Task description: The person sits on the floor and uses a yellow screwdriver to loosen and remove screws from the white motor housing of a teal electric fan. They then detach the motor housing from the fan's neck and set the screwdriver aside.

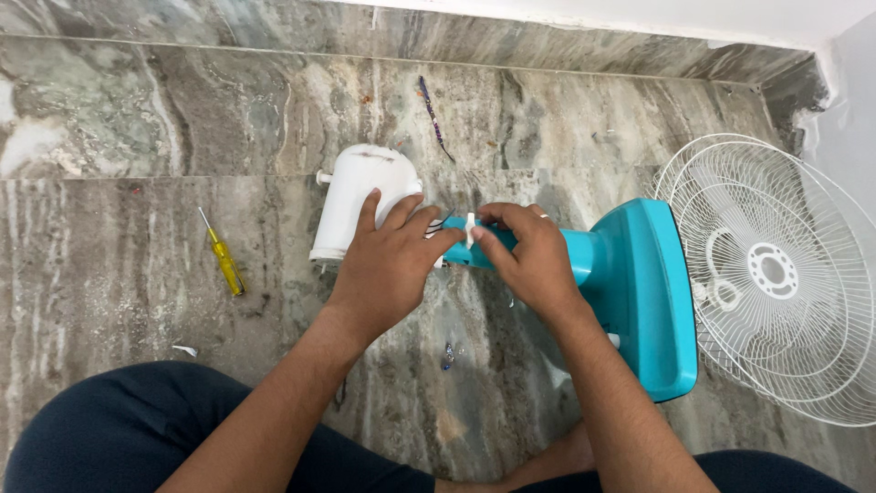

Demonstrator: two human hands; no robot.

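The left hand (388,265) lies curled over the near side of the white motor housing (360,196), fingers touching where it meets the teal stand (630,283). The right hand (525,256) pinches a small white part (470,228) between thumb and fingertips at the stand's neck (thin wires show there). The stand lies on the marble floor (137,119) in the middle. A white grille (776,274) rests right, a yellow screwdriver (224,260) left, a purple tool (432,114) far.
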